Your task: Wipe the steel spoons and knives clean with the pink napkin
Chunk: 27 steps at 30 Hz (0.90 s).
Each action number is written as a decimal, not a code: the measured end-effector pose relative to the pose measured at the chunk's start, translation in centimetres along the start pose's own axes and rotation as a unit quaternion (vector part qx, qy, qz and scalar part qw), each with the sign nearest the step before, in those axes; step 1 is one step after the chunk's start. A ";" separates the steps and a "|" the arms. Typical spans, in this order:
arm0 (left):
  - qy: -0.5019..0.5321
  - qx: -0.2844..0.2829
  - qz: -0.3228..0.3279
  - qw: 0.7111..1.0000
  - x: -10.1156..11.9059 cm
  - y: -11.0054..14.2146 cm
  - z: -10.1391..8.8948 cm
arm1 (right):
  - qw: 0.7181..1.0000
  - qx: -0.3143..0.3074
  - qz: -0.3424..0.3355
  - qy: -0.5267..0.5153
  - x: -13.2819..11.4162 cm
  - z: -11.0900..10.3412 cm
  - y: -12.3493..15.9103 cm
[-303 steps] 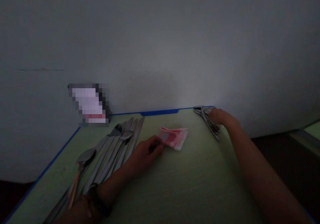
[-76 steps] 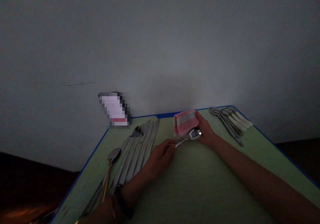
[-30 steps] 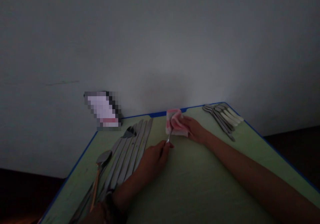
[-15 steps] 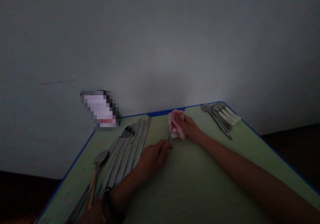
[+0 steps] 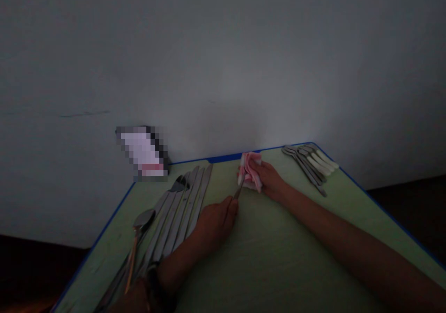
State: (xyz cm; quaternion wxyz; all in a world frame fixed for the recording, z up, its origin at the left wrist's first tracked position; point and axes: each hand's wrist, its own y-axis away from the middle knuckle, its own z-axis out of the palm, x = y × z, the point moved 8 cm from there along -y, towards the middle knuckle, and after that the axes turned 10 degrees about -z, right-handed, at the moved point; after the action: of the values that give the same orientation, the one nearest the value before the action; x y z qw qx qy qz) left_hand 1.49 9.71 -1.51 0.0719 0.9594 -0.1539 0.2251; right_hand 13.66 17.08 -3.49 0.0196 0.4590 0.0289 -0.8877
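Note:
My left hand (image 5: 219, 217) is closed around one end of a thin metal utensil (image 5: 238, 192) above the middle of the table. The utensil's far end goes into a folded pink-and-white cloth (image 5: 253, 173), so its kind is hidden. My right hand (image 5: 271, 179) pinches the cloth around that end, thumb on top. Beside my left forearm lies a row of several metal table knives (image 5: 176, 215), their lower parts covered by the arm. A spoon with a copper-coloured handle (image 5: 144, 218) rests left of them, and a dark spoon bowl (image 5: 180, 183) shows among the blades.
Metal spoons (image 5: 306, 169) and several white-handled pieces of cutlery (image 5: 320, 163) lie at the table's far right corner. A blurred-out, phone-like device (image 5: 142, 150) leans against the wall at the back left. The pale green table (image 5: 265, 257) has a blue edge and meets the wall.
The view has shifted slightly. My right hand and the cloth sit a little farther from my left hand, so more of the utensil shows between them. Both hands keep their hold.

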 end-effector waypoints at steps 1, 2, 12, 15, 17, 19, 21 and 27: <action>-0.016 0.003 -0.007 1.000 0.0 -0.1 0.0 | 0.999 0.029 0.012 -0.024 0.5 0.1 0.3; -0.032 0.007 -0.010 0.999 0.0 -0.2 0.1 | 0.997 0.048 0.030 -0.044 1.1 0.4 0.8; -0.081 0.013 0.014 0.996 0.5 -0.2 -0.2 | 0.999 0.014 0.012 -0.042 2.2 2.5 2.3; -0.077 0.001 0.036 0.996 0.9 0.1 -0.2 | 0.999 0.029 -0.003 -0.018 1.7 1.3 1.3; -0.071 -0.010 0.050 0.996 1.1 0.4 -0.2 | 0.999 0.031 -0.032 0.010 0.9 0.5 0.6; -0.056 -0.025 0.060 0.996 1.3 0.7 -0.2 | 0.994 0.013 -0.083 0.064 -0.4 -0.2 0.1; -0.038 -0.036 0.069 0.996 1.4 0.9 -0.3 | 0.982 -0.031 -0.133 0.132 -1.8 -0.3 -0.2; 0.091 -0.045 0.024 0.995 0.1 0.5 -0.4 | 0.985 -0.144 -0.069 0.067 -1.7 0.0 -0.6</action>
State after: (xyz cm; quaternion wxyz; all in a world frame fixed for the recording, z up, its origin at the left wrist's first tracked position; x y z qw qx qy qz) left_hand 1.26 9.31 -1.12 0.1237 0.9268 -0.1798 0.3057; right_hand 14.57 17.66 -2.05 0.0221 0.5070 0.1892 -0.8406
